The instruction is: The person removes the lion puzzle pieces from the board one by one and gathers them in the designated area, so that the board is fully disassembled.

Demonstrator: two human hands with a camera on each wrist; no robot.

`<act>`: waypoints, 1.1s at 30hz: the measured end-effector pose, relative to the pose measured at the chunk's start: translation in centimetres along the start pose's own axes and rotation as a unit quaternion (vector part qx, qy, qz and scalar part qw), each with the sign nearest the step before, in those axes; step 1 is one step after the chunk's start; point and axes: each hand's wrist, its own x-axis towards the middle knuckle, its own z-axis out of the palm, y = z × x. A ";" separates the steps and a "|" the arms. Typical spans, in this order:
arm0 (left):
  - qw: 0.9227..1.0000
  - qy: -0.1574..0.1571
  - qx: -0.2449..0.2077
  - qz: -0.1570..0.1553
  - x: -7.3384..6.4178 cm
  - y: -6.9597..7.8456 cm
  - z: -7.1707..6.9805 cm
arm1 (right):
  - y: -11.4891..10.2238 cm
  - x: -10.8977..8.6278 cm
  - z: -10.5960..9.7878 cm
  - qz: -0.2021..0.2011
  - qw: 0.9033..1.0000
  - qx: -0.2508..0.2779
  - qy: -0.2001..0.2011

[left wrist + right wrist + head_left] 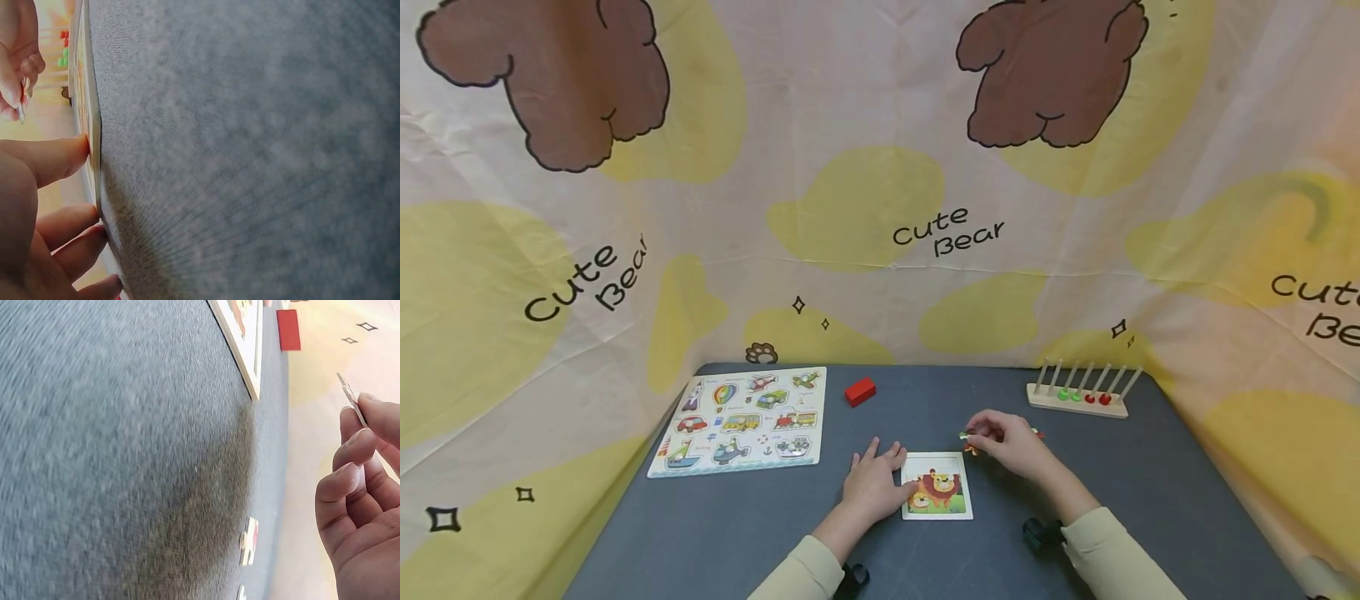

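Observation:
A small white-rimmed puzzle board lies flat on the table, its lion picture partly filling the frame. My left hand lies at the board's left side. Its thumb touches the board's edge, and its fingers are spread and fairly straight. Above the table, just past the board's upper right corner, my right hand pinches a thin puzzle piece between thumb and forefinger. Another puzzle piece lies on the table below the right hand, with part of one more at the view's lower edge.
At the left lies a large picture board with vehicles. A red block stands behind the small board. Far right is a wooden peg rack with green and red beads. A printed cloth hangs behind the table.

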 end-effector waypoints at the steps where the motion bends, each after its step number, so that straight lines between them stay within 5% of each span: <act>1: 1.000 0.000 0.000 0.000 0.0 0.0 0.0 | 0.0 0.0 -0.1 0.005 1.000 -0.002 0.000; 33: 1.000 -0.005 0.006 -0.001 0.2 -0.1 0.1 | 2.6 -1.0 -4.5 0.036 0.998 -0.025 0.033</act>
